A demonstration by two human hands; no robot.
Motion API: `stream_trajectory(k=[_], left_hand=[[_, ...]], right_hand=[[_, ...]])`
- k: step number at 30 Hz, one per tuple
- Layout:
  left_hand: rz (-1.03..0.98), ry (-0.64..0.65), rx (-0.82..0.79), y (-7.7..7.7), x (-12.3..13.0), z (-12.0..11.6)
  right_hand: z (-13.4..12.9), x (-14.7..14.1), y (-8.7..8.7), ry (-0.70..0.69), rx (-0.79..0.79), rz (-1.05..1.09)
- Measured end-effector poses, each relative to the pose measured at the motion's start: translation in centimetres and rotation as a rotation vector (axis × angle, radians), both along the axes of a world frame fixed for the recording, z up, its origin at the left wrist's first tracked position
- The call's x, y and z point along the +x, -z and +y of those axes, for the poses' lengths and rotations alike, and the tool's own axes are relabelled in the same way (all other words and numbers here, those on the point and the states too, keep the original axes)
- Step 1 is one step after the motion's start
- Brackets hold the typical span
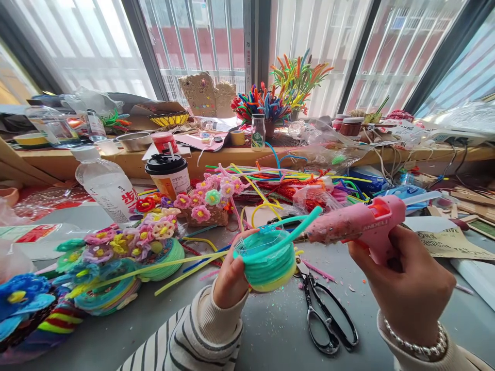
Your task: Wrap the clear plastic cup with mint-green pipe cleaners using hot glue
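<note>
My left hand (232, 275) grips the left side of a small round pot (268, 265) wrapped in teal pipe cleaner, with pale yellow near its base. A loose teal strand (305, 225) sticks up from the rim to the right. My right hand (406, 278) is closed round the handle of a pink glue gun (359, 224). Its nozzle points left, close to the loose strand; whether they touch is unclear. Below, black-handled scissors (328, 314) lie on the grey table.
Wrapped pots with fuzzy flowers (119, 247) stand at the left. Behind are a water bottle (104, 180), a lidded cup (169, 175), pink flowers (212, 196) and piled pipe cleaners (270, 185). Paper (452, 242) lies at the right.
</note>
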State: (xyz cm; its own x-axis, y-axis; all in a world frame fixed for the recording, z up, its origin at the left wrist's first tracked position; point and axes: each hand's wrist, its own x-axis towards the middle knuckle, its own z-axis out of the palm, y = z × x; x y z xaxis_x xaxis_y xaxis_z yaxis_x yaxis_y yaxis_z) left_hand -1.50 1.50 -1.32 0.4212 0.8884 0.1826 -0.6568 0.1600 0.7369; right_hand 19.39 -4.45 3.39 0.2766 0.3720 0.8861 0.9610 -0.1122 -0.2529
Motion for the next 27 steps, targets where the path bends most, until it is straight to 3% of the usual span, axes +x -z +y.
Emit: stream_trajectory(k=[8,19,27], left_hand=[[0.0,0.046,0.044,-0.5,-0.3,-0.2],[-0.015,0.159,-0.021,-3.1,-0.6,-1.3],[-0.046,0.197,0.027,-3.2,-0.6,-1.5]], right_hand=[[-0.2,-0.1,-0.2,-0.003,0.022,-0.008],[-0.7,0.0,-0.1,0.011,0.039,0.01],[-1.0,-0.1,0.0,0.012,0.039,0.051]])
